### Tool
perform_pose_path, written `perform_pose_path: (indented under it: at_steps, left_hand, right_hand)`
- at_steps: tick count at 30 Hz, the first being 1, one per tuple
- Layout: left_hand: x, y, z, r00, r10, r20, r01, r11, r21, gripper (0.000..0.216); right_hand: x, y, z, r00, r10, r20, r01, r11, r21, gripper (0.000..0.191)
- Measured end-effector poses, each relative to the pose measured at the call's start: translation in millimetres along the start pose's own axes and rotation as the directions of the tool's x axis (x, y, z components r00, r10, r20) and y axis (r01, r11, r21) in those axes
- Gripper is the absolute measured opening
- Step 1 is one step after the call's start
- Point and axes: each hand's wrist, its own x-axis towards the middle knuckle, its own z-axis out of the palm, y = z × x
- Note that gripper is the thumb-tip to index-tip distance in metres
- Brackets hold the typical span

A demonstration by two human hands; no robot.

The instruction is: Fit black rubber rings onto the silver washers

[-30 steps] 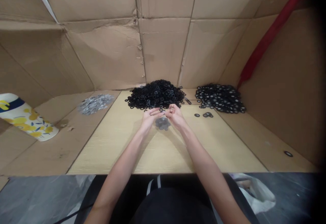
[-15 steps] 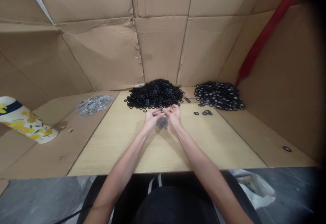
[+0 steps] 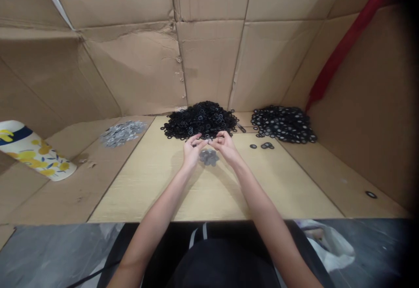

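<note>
My left hand (image 3: 191,150) and my right hand (image 3: 226,147) meet at the fingertips over the middle of the board. Thumbs and forefingers of both pinch a small light-grey disc (image 3: 208,141) between them. Something dark shows at the left fingers, too small to make out. Just below the hands lies a little heap of grey discs (image 3: 209,158) on the yellowish board (image 3: 147,183). Right behind them rises a large pile of black rings (image 3: 200,120).
Loose silver discs (image 3: 122,133) lie at the left, near a flowered bottle (image 3: 42,155). Black rings with pale centres (image 3: 283,124) are piled back right, with several loose ones (image 3: 267,145) in front. A small tool (image 3: 241,128) lies between piles. Cardboard walls (image 3: 209,61) enclose the back and sides.
The dark-rimmed piece at my fingertips has given way to a plain light-grey disc in view. My hands have spread slightly apart, with fingers more raised. The camera view has shifted a little.
</note>
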Motion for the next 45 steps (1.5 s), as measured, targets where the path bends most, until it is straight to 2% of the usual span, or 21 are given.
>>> perform_pose_path:
  at_steps: [7, 12, 15, 20, 23, 27, 31, 37, 41, 45]
  left_hand:
    - [-1.6, -3.2, -0.6, 0.998, -0.051, 0.047, 0.052, 0.998, -0.021, 0.038]
    - [-1.7, -1.6, -1.6, 0.991, -0.124, 0.051, 0.123, 0.992, 0.025, 0.026]
    - [-0.9, 0.2, -2.7, 0.983, -0.174, 0.067, 0.171, 0.984, 0.046, 0.026]
    - [1.2, -0.7, -5.8, 0.962, -0.235, 0.138, 0.236, 0.972, 0.008, 0.030]
    - [0.8, -2.9, -5.8, 0.947, -0.265, 0.179, 0.281, 0.957, -0.068, 0.033]
    - [-1.2, -5.2, -1.8, 0.963, -0.222, 0.153, 0.242, 0.961, -0.134, 0.037]
    - [-2.9, -8.3, 1.1, 0.963, -0.218, 0.157, 0.237, 0.964, -0.117, 0.042]
    - [-3.5, -10.4, 3.0, 0.950, -0.275, 0.146, 0.300, 0.934, -0.193, 0.028]
    - [-3.9, -9.2, 7.2, 0.925, -0.343, 0.167, 0.375, 0.893, -0.247, 0.025]
    - [-6.8, -8.2, 11.8, 0.946, -0.293, 0.136, 0.318, 0.918, -0.237, 0.027]
  right_hand:
    - [-1.5, -4.3, -3.9, 0.997, 0.064, 0.052, -0.059, 0.994, -0.096, 0.039]
    - [1.0, -1.9, -5.9, 0.999, 0.023, 0.027, -0.018, 0.989, -0.149, 0.031]
    - [0.2, -1.2, -9.3, 0.998, 0.065, 0.028, -0.060, 0.985, -0.162, 0.031]
    - [-3.2, -7.5, -13.8, 0.992, 0.105, 0.071, -0.098, 0.991, -0.096, 0.030]
    - [-5.1, -11.8, -11.9, 0.995, 0.089, 0.045, -0.087, 0.995, -0.051, 0.027]
    - [-5.8, -11.6, -8.3, 0.991, 0.130, -0.016, -0.130, 0.991, 0.010, 0.026]
    - [-5.4, -8.1, -8.7, 0.986, 0.163, -0.030, -0.162, 0.986, 0.049, 0.030]
    - [-4.6, -6.3, -7.7, 0.989, 0.135, -0.056, -0.127, 0.985, 0.118, 0.042]
    - [-2.3, -2.0, -0.7, 0.988, 0.081, -0.129, -0.059, 0.983, 0.173, 0.048]
    - [-0.4, 3.6, 8.4, 0.972, 0.000, -0.235, 0.054, 0.973, 0.223, 0.048]
